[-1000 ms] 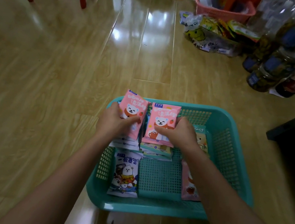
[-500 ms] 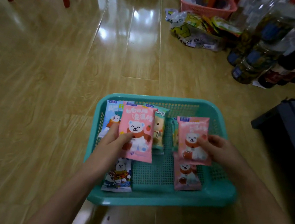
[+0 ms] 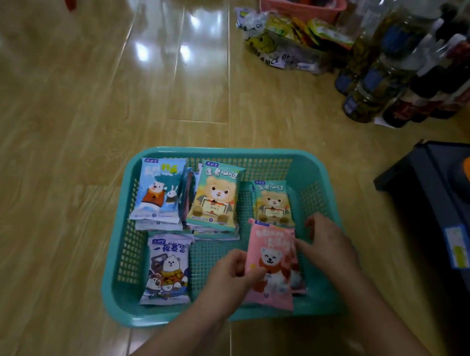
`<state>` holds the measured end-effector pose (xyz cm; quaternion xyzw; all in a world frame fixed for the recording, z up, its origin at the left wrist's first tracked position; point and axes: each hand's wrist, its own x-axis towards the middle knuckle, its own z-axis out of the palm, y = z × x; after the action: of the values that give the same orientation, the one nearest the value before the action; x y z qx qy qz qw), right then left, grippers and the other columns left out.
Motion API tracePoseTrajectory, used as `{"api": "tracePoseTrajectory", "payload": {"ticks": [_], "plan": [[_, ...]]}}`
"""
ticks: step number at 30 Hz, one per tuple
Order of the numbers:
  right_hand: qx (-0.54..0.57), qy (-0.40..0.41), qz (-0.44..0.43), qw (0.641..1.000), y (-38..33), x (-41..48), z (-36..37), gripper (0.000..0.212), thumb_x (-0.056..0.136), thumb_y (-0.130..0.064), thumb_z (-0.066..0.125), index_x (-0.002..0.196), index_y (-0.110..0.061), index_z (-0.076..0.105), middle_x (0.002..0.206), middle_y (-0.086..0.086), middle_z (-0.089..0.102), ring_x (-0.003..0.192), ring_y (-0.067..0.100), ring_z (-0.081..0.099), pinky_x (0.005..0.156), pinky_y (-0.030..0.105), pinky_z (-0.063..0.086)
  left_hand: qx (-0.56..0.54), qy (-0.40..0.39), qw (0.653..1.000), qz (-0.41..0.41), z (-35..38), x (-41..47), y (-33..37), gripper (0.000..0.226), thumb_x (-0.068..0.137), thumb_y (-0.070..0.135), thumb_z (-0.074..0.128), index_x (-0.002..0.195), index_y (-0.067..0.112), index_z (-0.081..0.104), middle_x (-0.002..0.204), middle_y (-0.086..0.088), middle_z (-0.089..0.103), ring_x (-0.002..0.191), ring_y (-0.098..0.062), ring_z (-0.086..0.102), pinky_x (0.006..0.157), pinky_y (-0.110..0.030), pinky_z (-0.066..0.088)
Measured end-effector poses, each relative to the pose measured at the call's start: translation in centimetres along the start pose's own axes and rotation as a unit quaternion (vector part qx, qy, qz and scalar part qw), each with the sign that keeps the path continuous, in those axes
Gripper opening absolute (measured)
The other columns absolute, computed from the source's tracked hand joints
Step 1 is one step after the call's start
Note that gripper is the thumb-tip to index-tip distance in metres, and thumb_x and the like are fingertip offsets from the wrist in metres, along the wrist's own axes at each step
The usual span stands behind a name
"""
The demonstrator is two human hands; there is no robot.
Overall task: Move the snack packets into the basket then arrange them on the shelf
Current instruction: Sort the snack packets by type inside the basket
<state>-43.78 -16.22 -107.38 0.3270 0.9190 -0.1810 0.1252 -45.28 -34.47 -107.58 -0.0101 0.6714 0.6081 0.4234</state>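
The pink packet (image 3: 271,266) with a white bear on it is in the near right part of the teal basket (image 3: 232,152), and its lower edge reaches over the near wall of the basket. The left hand (image 3: 228,280) pinches the left edge of this packet between thumb and fingers. The right hand (image 3: 331,248) is at the upper right edge of the packet. One fingertip touches the packet there, but the picture is blurred, so I cannot tell if this hand grips it. The two hands are on opposite sides of the packet, near each other but not touching.

Under the pink packet a second pink packet (image 3: 298,283) shows a little at the right. Behind it lies a small green packet (image 3: 273,205) with a brown bear. A bigger green packet (image 3: 214,196) and a blue packet (image 3: 159,189) lie on top of short stacks in the far left part. A purple packet (image 3: 169,269) lies flat at the near left.

The basket stands on the wooden floor (image 3: 60,147). To its right is a dark low shelf (image 3: 455,223). Far behind are bottles (image 3: 404,66), a bag of snacks (image 3: 283,42) and a pink basket (image 3: 298,8).
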Motion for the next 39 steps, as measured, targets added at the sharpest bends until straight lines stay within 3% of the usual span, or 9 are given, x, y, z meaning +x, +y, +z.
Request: {"api": "tracePoseTrajectory", "payload": {"ticks": [7,10,13,15,20,23,29,34,39], "plan": [[0.069,0.044,-0.020,0.996,0.4,-0.2,-2.4,0.037,0.085,-0.021,0.063,0.120,-0.016,0.051,0.109,0.003,0.064,0.097,0.020,0.060,0.076,0.028,0.045,-0.016,0.031,0.999,-0.029,3.8,4.2,-1.7,0.015,0.084,0.010,0.065,0.082,0.019,0.053,0.087,-0.001,0.064,0.085,-0.018,0.066,0.067,-0.023,0.056],[0.085,0.053,-0.047,0.994,-0.3,-0.3,-2.3,0.031,0.085,-0.020,0.063,0.115,-0.016,0.054,0.107,0.001,0.065,0.089,0.014,0.056,0.073,0.023,0.040,0.170,0.075,0.982,0.014,3.9,5.1,-2.2,0.015,0.082,0.027,0.069,0.087,0.018,0.058,0.089,0.001,0.066,0.089,-0.018,0.066,0.077,-0.033,0.056],[0.104,0.062,-0.079,0.990,-1.8,-0.3,-2.5,0.026,0.086,-0.020,0.062,0.112,-0.016,0.057,0.105,-0.001,0.065,0.088,0.010,0.054,0.075,0.023,0.042,0.509,0.052,0.856,0.071,2.5,5.4,-1.2,0.035,0.086,0.045,0.056,0.103,0.015,0.060,0.099,-0.006,0.067,0.091,-0.025,0.064,0.078,-0.037,0.053],[0.124,0.068,-0.107,0.984,-3.2,-0.4,-2.5,0.021,0.088,-0.020,0.060,0.108,-0.015,0.061,0.102,0.001,0.066,0.087,0.012,0.059,0.078,0.025,0.048,0.572,0.047,0.813,0.097,1.2,4.5,0.2,0.035,0.091,0.045,0.048,0.103,0.014,0.057,0.100,-0.007,0.065,0.092,-0.027,0.062,0.076,-0.035,0.048],[0.181,0.053,-0.142,0.972,-7.2,0.1,-1.0,0.026,0.090,-0.029,0.058,0.106,-0.011,0.064,0.097,0.004,0.068,0.082,0.015,0.064,0.077,0.032,0.056,0.397,0.166,0.864,0.262,-3.7,-0.6,3.3,0.019,0.091,0.030,0.055,0.078,0.017,0.051,0.071,0.005,0.054,0.067,-0.014,0.051,0.059,-0.027,0.037],[0.171,0.027,-0.126,0.977,-9.7,0.6,0.5,0.051,0.084,-0.049,0.059,0.117,-0.010,0.056,0.108,0.005,0.062,0.095,0.019,0.059,0.085,0.039,0.051,0.356,0.311,0.826,0.306,-8.4,-0.2,4.6,0.010,0.087,0.019,0.061,0.088,0.012,0.055,0.085,0.002,0.053,0.081,-0.020,0.051,0.070,-0.029,0.040],[0.157,-0.010,-0.051,0.986,-12.3,1.8,2.6,0.086,0.070,-0.062,0.067,0.128,-0.007,0.035,0.126,0.011,0.049,0.111,0.029,0.052,0.086,0.040,0.048,0.432,0.310,0.841,0.099,-13.8,3.8,5.0,0.067,0.077,0.048,0.068,0.121,0.002,0.045,0.118,-0.015,0.051,0.110,-0.030,0.049,0.086,-0.036,0.040],[0.144,0.008,-0.060,0.988,-12.5,1.9,3.2,0.083,0.067,-0.060,0.070,0.123,-0.007,0.039,0.121,0.011,0.054,0.108,0.030,0.055,0.082,0.041,0.050,0.361,0.314,0.876,0.059,-14.5,5.8,4.9,0.068,0.057,0.053,0.080,0.100,0.009,0.050,0.100,-0.009,0.060,0.089,-0.028,0.058,0.069,-0.040,0.048],[0.156,0.007,-0.054,0.986,-12.6,2.1,3.5,0.074,0.070,-0.057,0.069,0.116,-0.006,0.043,0.113,0.012,0.059,0.101,0.030,0.059,0.076,0.041,0.050,0.350,0.304,0.883,0.079,-14.1,5.7,5.3,0.054,0.072,0.043,0.075,0.094,0.003,0.047,0.079,-0.004,0.052,0.073,-0.023,0.050,0.058,-0.034,0.038]]}}
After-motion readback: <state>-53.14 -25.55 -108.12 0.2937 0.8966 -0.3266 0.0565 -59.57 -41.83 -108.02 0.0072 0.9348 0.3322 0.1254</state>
